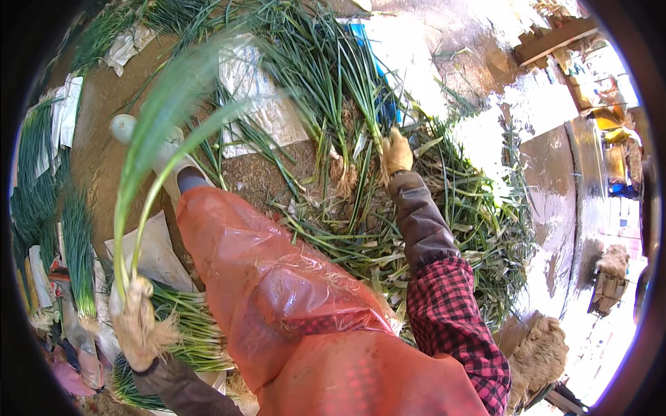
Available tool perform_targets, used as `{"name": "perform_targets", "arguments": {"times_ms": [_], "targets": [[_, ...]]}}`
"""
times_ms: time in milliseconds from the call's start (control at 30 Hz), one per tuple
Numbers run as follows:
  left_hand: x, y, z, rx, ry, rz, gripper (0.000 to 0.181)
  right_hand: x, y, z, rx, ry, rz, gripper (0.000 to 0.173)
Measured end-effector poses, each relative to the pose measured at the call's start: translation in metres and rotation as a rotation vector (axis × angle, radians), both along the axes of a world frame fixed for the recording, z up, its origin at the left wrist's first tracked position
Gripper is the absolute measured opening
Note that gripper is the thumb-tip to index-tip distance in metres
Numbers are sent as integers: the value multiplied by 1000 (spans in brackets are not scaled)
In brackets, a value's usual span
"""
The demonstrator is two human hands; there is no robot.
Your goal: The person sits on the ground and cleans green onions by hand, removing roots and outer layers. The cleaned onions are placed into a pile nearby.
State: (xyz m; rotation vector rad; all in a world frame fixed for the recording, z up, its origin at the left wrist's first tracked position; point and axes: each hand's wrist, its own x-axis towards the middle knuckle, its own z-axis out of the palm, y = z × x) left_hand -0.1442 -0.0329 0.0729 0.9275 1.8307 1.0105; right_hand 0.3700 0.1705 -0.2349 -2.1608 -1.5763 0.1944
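My left hand [136, 317], in a pale glove, is closed around the root ends of green onions [120, 234] at the lower left. Their long leaves rise over the ground, blurred at the tips. My right hand [397, 151], in a tan glove, reaches forward and grips the lower stems of another green onion [368, 106] beside a heap of green onions [322, 67]. Roots hang below that hand. Beneath my left arm lies a row of green onions [195, 327] with pale stems. An orange plastic apron [291, 281] covers my lap.
A pile of loose leaves [468, 218] spreads at the right. White woven sacks [260, 99] lie under the heap. Bundled green onions [77, 255] line the left side. A tan fibrous bundle [538, 359] sits at the lower right, with a wooden beam [556, 40] at the upper right.
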Motion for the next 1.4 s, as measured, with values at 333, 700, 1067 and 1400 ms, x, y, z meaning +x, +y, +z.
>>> {"name": "perform_targets", "arguments": {"times_ms": [333, 700, 1067, 1400], "targets": [[138, 62, -132, -22, -1222, 0, 39, -7, -4, -51, -511, 86, -84, 26], [203, -29, -191, -219, -1247, 60, 16, 17, -22, -40, -531, -30, -160, 38], [252, -42, -200, -281, -955, 31, 17, -118, -202, 119, -607, 1521, 137, 32], [236, -39, -181, -121, -922, 107, 37, -173, -159, 128, -508, 1475, 161, 19]]}}
